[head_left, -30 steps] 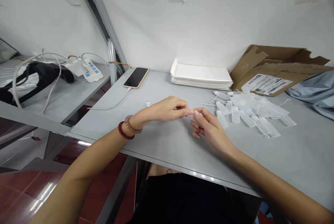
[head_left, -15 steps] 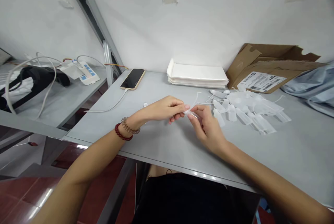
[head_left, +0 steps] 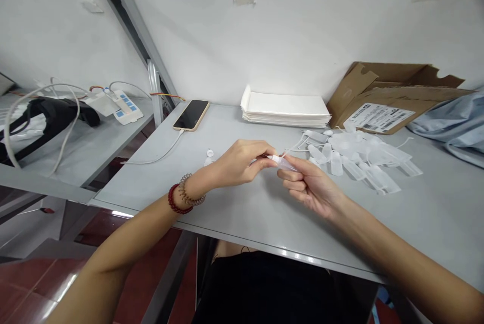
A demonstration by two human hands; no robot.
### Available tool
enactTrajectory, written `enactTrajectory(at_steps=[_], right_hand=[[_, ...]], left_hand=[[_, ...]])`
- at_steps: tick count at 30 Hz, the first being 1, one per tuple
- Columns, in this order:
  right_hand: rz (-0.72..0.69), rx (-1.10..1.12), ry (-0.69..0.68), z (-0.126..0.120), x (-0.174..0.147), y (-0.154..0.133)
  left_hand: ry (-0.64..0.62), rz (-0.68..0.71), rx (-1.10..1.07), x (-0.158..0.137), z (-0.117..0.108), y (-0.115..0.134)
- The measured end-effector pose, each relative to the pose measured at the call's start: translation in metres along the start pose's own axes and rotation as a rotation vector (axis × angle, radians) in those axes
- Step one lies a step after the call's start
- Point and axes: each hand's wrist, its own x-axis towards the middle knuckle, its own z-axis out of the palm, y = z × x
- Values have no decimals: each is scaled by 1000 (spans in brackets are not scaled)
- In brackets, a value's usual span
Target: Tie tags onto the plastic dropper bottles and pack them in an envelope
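Observation:
Between my hands, above the grey table, a small translucent plastic squeeze bottle (head_left: pixel 286 165) lies nearly level, its white cap (head_left: pixel 277 158) to the left. The thumb and fingertips of my left hand (head_left: pixel 247 163) pinch that cap end. My right hand (head_left: pixel 308 183) grips the body, thumb along the top and fingers curled beneath. A thin white strip (head_left: pixel 293 146) sticks up behind the bottle. To the right of my hands lies a loose pile of similar translucent bottles (head_left: pixel 353 168). Partly behind my left wrist, a small white round piece (head_left: pixel 209 152) rests on the table.
A stack of white envelopes (head_left: pixel 285 107) stands against the wall, beside an open cardboard box (head_left: pixel 397 94) and blue-grey plastic wrapping (head_left: pixel 449 122). At the back left lies a phone (head_left: pixel 191 115) with its white cable. A black headset (head_left: pixel 56 112) and power strip (head_left: pixel 126 106) occupy the left shelf.
My right hand has turned over so its fingers curl under the bottle. The bottle's white cap now shows, and my left hand has rotated to pinch it from above and below.

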Motion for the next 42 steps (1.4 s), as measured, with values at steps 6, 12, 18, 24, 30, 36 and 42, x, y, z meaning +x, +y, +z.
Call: enactTrajectory(at_steps=[6, 12, 18, 24, 30, 36, 42], right_hand=[[-157, -197, 93, 3, -2, -4], [-613, -1169, 684, -27, -3, -33], [-132, -2000, 1060, -45, -8, -50], [-257, -2061, 1203, -33, -14, -47], [-492, -2004, 538, 26, 12, -14], [-444, -1892, 106, 88, 58, 24], [-455, -1871, 79, 106, 85, 37]], left_hand=[[-3, -35, -13, 3, -4, -7], [59, -303, 22, 6, -23, -18], [-211, -500, 247, 1, -53, -29], [-319, -727, 396, -7, -80, -42], [-408, -995, 147, -11, -84, -49], [-423, -994, 107, -11, -77, -62], [-357, -960, 149, -12, -83, -69]])
